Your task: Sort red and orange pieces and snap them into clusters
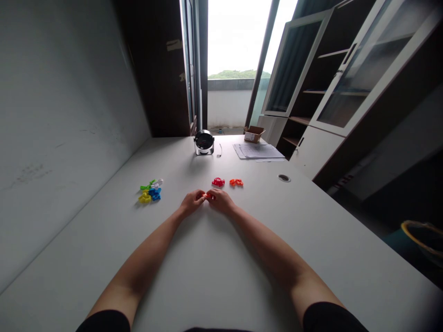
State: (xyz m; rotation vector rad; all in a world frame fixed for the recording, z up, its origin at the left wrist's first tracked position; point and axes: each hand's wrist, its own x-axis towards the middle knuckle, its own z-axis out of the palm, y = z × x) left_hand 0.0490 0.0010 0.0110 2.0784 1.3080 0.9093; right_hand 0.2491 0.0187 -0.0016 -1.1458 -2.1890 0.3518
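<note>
In the middle of the white table [221, 258], my left hand [192, 202] and my right hand [220, 200] meet with fingers pinched. Between their fingertips shows a small orange-red plastic piece [206, 195], mostly covered by the fingers. Just beyond my right hand lies a little heap of red plastic pieces [218, 182]. Orange pieces [236, 182] form another group to its right. Off to the left of my left hand, green pieces [148, 185], white pieces [157, 183], yellow pieces [145, 197] and blue pieces [155, 193] lie close together.
A round black device on a stand [204, 142] stands at the table's far edge. Papers [258, 151] and an open cardboard box [254, 134] lie at the back right. A round cable hole [284, 178] is set near the right edge. A wall [69, 138] borders the left side.
</note>
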